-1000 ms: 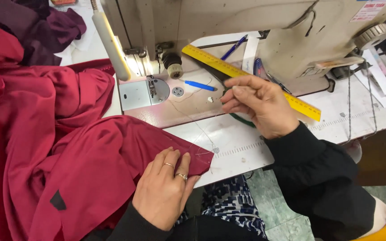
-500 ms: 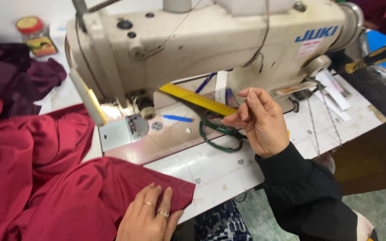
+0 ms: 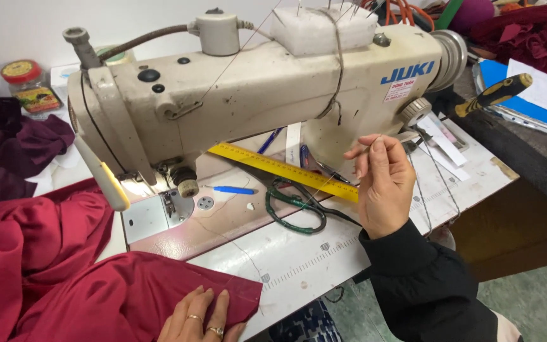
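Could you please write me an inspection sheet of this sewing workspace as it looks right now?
Surface: white table, printed scale along its front.
Job's things: red fabric; thin thread; sewing machine.
Clutter: yellow ruler, green-handled scissors, blue pen, jar.
Grippers: left hand flat on fabric; right hand pinching thread.
Cables: brown hose atop machine.
Surroundings: dark fabric, screwdriver.

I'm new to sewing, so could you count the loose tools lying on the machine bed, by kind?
Ruler: 1
Scissors: 1
Blue pens: 2, one by the scissors, one behind the ruler
Total: 4
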